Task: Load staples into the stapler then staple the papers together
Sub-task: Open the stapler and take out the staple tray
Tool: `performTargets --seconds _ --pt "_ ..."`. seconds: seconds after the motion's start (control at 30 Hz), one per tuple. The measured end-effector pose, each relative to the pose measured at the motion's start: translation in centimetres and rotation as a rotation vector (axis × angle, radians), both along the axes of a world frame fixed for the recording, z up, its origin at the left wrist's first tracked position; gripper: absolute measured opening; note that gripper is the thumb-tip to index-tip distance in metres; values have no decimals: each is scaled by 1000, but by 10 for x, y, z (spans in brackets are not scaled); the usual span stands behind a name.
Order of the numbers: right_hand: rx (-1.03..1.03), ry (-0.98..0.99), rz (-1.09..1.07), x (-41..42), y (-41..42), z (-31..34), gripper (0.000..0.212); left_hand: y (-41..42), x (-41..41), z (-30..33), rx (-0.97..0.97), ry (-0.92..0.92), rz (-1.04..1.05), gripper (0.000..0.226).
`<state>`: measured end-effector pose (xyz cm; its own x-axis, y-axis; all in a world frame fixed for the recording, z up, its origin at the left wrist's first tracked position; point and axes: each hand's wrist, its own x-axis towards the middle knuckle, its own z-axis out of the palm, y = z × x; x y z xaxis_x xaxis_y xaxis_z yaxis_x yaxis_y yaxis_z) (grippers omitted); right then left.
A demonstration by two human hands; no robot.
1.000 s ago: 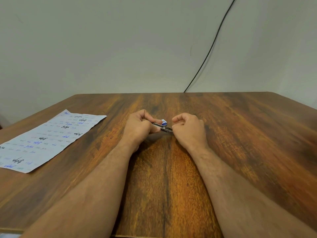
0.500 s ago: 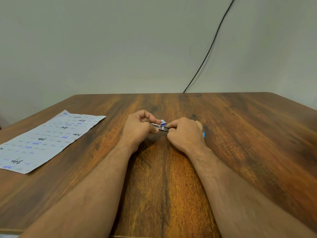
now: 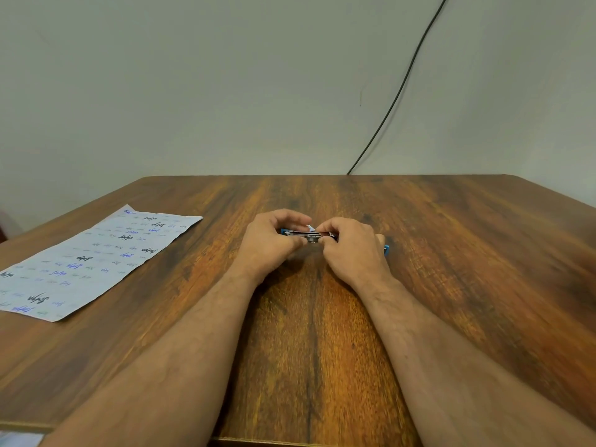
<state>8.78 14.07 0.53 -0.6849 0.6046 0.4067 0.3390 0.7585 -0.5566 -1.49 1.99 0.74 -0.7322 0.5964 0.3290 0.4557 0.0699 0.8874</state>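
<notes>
Both grips close on the stapler (image 3: 304,234) mid-worktop (image 3: 451,253): left hand (image 3: 272,241) and right hand (image 3: 351,250) pinch it with curled fingers, forearms converging. Papers (image 3: 96,259) lie far left, handwriting unreadable.

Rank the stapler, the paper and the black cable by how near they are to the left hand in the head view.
1. Stapler: held in the left hand.
2. Paper: on the table, far left.
3. Cable: on the wall, behind and right.
</notes>
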Motion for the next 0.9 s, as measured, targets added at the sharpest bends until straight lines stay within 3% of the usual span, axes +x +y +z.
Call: performTargets --seconds 0.37,0.9 --pt "7 57 39 1 1 0 22 5 -4 -4 49 -49 -2 18" --pt "2 67 51 0 3 -1 19 4 -7 -5 12 1 -23 24"
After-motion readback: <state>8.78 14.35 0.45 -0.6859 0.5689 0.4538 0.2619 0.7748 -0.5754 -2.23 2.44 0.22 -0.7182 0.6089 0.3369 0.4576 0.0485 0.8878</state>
